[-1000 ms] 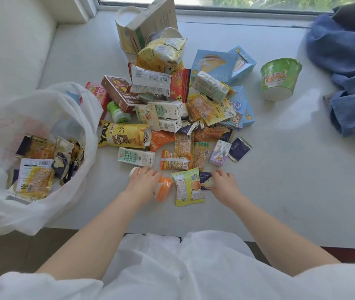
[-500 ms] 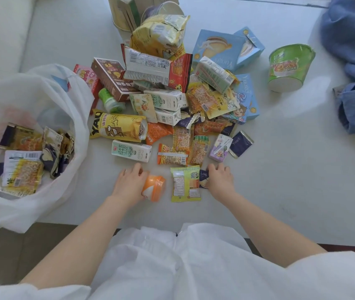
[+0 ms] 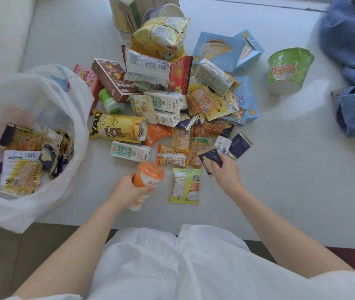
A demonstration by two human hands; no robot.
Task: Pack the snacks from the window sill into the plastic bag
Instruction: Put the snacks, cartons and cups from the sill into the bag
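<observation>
The left hand (image 3: pixel 128 189) is curled round an orange-capped bottle (image 3: pixel 148 178), gripping its pale body low down so that the cap points up and away from the person, above the near part of the window sill (image 3: pixel 280 180). The right hand (image 3: pixel 226 172) pinches a small dark purple packet (image 3: pixel 210 160) between thumb and fingers, lifted at the near right edge of the snack pile (image 3: pixel 172 100). Between the two hands a yellow-green packet (image 3: pixel 185 186) lies flat on the sill, apart from both. Just beyond the bottle lies a white milk carton (image 3: pixel 131 150) on its side, and next to it an orange peanut packet (image 3: pixel 171 158). Farther in, a long yellow bag marked YAO (image 3: pixel 115 128) lies toward the sill's left edge, with more cartons, packets and a brown box (image 3: pixel 112 80) heaped behind it, and pale blue boxes (image 3: pixel 222 50) at the far right of the heap. A green noodle cup (image 3: pixel 287 70) stands by itself well to the right of the pile, near a bundle of blue cloth (image 3: pixel 354 61) at the sill's right edge. The white plastic bag (image 3: pixel 48 98) sits open at the left edge of the sill, hanging partly over the near edge, with several yellow and dark packets (image 3: pixel 22 167) already inside. A white garment (image 3: pixel 172 263) covers the person's lap below the sill.
</observation>
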